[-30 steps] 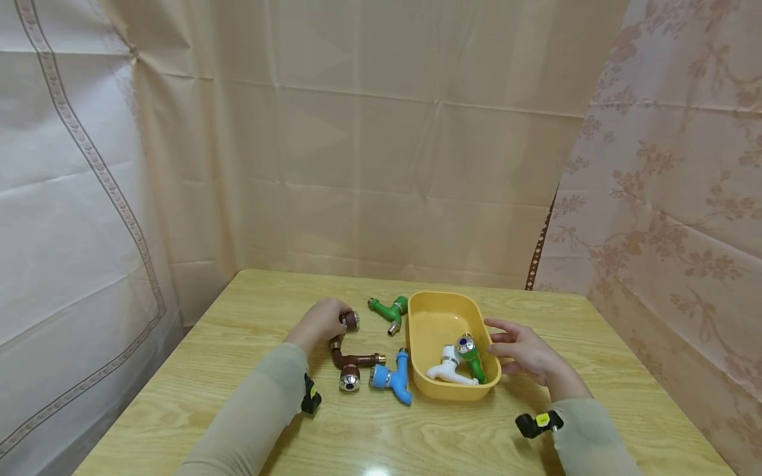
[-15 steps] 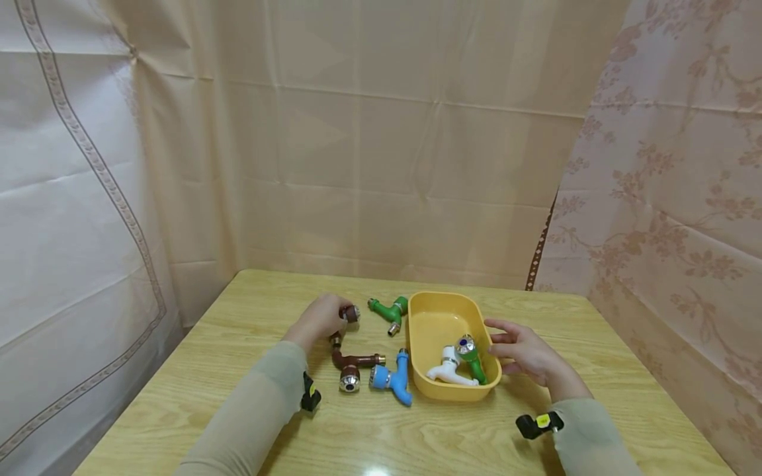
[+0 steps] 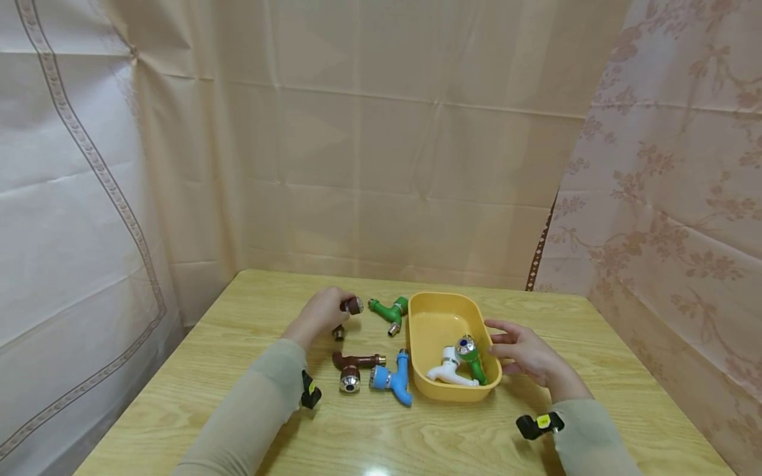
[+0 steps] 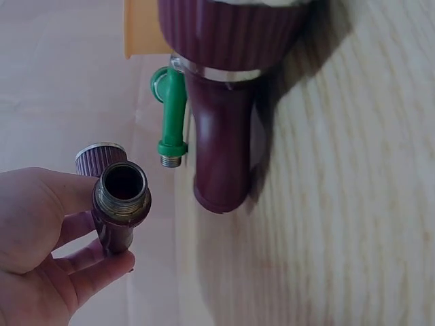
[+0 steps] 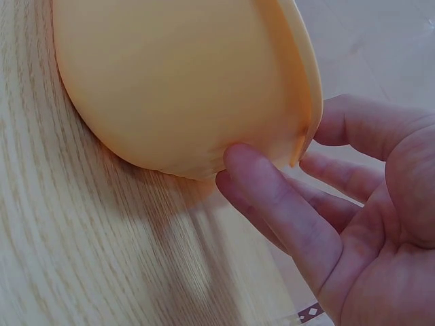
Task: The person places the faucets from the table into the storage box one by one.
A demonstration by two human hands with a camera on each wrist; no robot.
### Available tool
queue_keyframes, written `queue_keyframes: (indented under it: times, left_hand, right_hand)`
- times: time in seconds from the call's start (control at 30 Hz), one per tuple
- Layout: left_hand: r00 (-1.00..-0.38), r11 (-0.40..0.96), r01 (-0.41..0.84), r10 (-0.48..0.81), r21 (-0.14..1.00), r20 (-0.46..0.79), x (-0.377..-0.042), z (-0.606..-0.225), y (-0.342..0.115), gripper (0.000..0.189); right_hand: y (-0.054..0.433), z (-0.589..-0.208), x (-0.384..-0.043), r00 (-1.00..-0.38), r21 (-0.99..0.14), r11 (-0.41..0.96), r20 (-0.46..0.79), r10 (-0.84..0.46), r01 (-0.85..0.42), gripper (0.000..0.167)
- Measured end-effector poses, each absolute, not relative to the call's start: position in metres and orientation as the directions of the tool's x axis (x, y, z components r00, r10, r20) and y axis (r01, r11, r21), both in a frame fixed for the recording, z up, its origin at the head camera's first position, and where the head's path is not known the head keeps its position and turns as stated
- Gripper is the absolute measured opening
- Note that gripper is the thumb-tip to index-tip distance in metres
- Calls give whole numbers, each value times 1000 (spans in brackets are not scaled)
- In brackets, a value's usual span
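Head: I see L hand (image 3: 318, 313) gripping brown tap (image 3: 354, 305), left of yellow tub (image 3: 454, 393); R hand (image 3: 526, 355) at tub's right side. L wrist: fingers round tap body, good hold; prob. rigid, slick. R wrist: fingers spread, touching tub.

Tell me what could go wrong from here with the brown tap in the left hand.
1. The left hand grips the brown tap by its body, so it could twist or slip.
2. Moved straight toward the yellow tray, it might knock the green tap lying between them.
3. Dropped into the tray's near end, it would probably hit the white tap there.
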State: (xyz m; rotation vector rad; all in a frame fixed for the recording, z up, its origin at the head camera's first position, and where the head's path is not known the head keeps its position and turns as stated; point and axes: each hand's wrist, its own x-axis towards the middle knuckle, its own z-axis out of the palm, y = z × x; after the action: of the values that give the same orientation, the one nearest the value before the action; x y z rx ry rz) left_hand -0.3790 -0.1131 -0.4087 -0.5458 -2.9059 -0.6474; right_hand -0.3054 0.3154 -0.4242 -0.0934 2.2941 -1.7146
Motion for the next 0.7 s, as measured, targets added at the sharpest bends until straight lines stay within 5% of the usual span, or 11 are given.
queue_keyframes:
  times: [0.7]
  left_hand:
    - [-880, 817, 463, 377, 343, 289, -367, -383, -102, 39]
  right_hand:
    - [315, -425, -305, -961, -951, 289, -178, -211, 112, 73]
